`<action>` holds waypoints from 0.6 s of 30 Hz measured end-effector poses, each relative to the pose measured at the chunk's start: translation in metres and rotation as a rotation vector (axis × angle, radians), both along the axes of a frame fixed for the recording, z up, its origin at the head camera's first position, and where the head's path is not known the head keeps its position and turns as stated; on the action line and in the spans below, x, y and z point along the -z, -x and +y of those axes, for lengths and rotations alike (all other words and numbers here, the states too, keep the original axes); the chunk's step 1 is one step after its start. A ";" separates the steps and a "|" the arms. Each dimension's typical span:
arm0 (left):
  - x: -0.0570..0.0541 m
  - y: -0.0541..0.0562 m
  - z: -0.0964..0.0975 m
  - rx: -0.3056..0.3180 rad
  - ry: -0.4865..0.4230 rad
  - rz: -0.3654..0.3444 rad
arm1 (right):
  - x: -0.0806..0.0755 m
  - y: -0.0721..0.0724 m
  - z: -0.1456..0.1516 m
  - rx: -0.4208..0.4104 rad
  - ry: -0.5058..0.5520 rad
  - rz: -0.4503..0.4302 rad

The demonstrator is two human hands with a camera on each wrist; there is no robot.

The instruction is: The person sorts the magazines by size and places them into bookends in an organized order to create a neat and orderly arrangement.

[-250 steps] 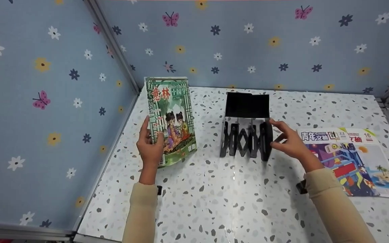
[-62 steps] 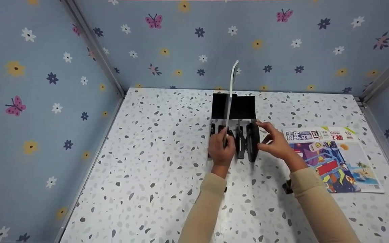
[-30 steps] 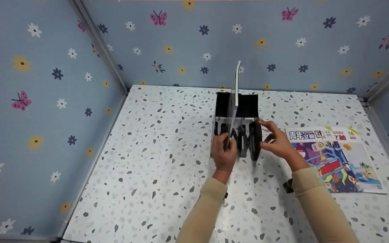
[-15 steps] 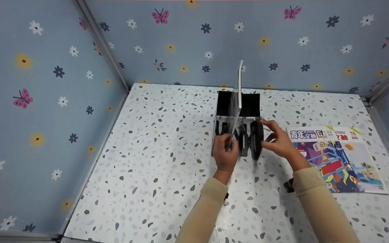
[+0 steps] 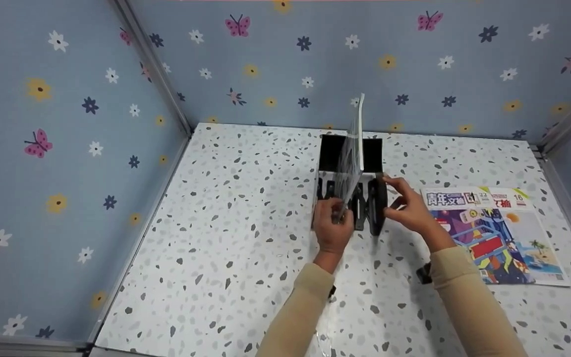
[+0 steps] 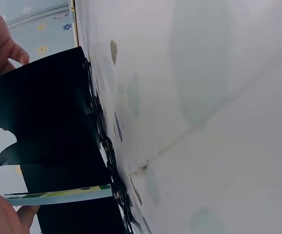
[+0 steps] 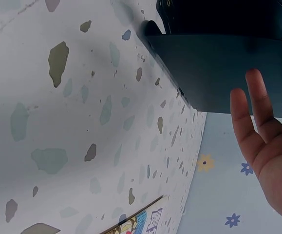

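In the head view my left hand (image 5: 332,228) grips the near lower edge of a magazine (image 5: 354,148), which stands on edge among the slats of a black expanding bookend (image 5: 377,208). The magazine's cover side faces left, seen at a steep slant. My right hand (image 5: 409,210) holds the bookend's right end panel by thumb and forefinger. In the left wrist view the magazine (image 6: 72,196) appears edge-on beside the dark panels. In the right wrist view the fingers (image 7: 240,114) of the right hand lie spread against the end panel (image 7: 204,73). The magazine's bottom edge is hidden.
Two overlapping magazines (image 5: 493,248) lie flat on the speckled table (image 5: 216,238), right of the bookend and partly under the right forearm. Flower-patterned panels (image 5: 265,59) wall in the back and sides.
Earlier the left hand held the magazine left of the bookend, cover towards the camera. Now it stands within the bookend, lately turned and shifted slightly right. The right hand stays at the end panel.
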State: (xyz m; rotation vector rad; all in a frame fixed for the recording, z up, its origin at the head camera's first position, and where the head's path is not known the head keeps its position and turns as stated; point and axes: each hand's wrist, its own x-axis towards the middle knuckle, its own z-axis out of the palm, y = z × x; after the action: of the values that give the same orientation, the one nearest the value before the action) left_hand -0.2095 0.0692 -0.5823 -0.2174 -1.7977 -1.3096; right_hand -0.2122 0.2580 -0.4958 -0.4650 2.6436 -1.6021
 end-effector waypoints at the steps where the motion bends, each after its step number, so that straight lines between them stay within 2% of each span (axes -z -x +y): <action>1: 0.001 0.000 0.000 0.003 0.001 -0.010 | 0.000 0.000 0.000 -0.002 -0.004 0.002; 12: 0.005 -0.005 -0.003 0.054 -0.047 -0.091 | 0.003 0.000 0.001 -0.004 -0.002 -0.010; 18: 0.003 -0.007 -0.004 0.017 -0.016 -0.125 | 0.002 0.000 0.000 -0.005 0.004 -0.006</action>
State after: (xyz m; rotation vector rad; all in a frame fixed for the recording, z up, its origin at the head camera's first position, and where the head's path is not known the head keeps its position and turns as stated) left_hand -0.2026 0.0651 -0.5851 -0.1448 -1.8929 -1.3748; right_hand -0.2124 0.2577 -0.4976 -0.4658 2.6329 -1.6046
